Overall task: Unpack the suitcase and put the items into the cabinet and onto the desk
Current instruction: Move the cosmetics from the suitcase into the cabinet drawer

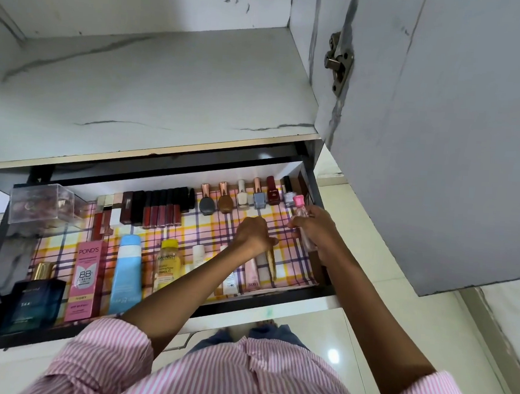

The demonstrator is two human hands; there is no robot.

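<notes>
Head view: your right hand (314, 231) fingers pinch one pink-capped bottle (298, 211) upright over the drawer (276, 304), likely to stand it beside the six nail polishes (242, 197) just beyond your fingers. Left hand (254, 235) fingers curl over one beige tube (270, 260); can't tell if they grip it.

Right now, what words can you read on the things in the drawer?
"POND'S": top of the pink box.
"BB CREAM": same pink box, lower down.
"GARNIER": yellow bottle.
Too blurred to read: print on the blue tube, the dark blue perfume bottle and the small front tubes.
No text shows on the pink-capped bottle held in the right hand.
</notes>
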